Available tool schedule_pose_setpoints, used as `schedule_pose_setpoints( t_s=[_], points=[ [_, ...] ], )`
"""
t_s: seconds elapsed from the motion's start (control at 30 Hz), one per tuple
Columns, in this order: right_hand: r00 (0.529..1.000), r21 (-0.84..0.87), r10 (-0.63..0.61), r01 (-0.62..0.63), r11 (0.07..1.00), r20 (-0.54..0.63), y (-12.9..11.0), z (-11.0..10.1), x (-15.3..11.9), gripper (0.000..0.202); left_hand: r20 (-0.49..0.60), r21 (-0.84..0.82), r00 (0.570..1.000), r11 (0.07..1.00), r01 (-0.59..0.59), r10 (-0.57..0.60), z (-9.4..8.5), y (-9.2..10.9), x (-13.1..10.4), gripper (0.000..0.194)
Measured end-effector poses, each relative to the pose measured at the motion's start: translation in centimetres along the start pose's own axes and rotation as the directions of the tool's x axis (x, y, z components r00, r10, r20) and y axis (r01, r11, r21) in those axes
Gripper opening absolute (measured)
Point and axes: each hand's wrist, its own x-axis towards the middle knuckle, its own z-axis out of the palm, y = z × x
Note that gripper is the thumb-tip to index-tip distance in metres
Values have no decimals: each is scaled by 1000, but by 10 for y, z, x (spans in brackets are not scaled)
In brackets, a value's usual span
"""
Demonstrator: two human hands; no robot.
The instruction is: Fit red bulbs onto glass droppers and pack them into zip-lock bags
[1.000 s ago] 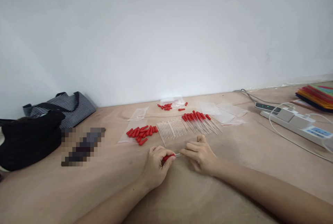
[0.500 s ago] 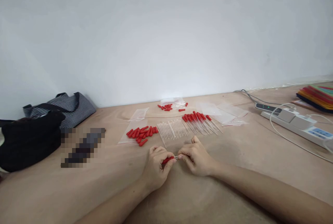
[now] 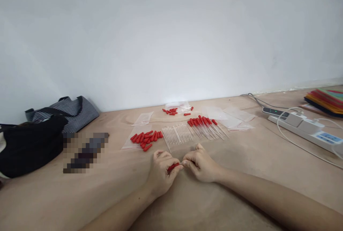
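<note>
- By the left hand (image 3: pixel 161 175), a red bulb (image 3: pixel 173 167) is held between thumb and fingers; if it were squeezed too hard, its mouth could be pinched narrow.
- In the narrow pinch of the right hand (image 3: pixel 201 166), a thin clear tube (image 3: pixel 181 163) is held against or near the bulb's mouth; it could be bent or made to slip if pushed at a slant.
- Just beyond, the row of bare tubes (image 3: pixel 178 134) could be scattered by a brush of the knuckles.
- The pile of red bulbs (image 3: pixel 146 139), left of the row, could be rolled apart if knocked.
- On the right, the bulb-topped tubes (image 3: pixel 208 125) are fanned closely, so neighbours could be dragged along if one were caught.
- Most of the held tube is covered by the right fingers, and how deep it sits cannot be told.
- Overlapping tubes cannot be counted surely.
- The object beneath the pixelated patch (image 3: pixel 85 152) is masked; the power strip (image 3: pixel 302 131) is cut off by the frame.
</note>
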Motion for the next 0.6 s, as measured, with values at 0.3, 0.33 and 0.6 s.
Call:
schedule_pose_setpoints(
  t_s=[0.3,0.33,0.6],
  points=[
    [990,-173,-137,138,975,18,3,-16,-1,22,45,6,997,998,69,-70,-6,-12,5,19],
    [990,-211,-142,144,967,20,4,-18,-2,22,51,8,997,998,64,-64,-6,-13,6,20],
    [997,-154,-10,-1,988,-71,20,-17,-4,18,-202,13,968,988,154,-148,-8,-25,9,34]
  ],
)
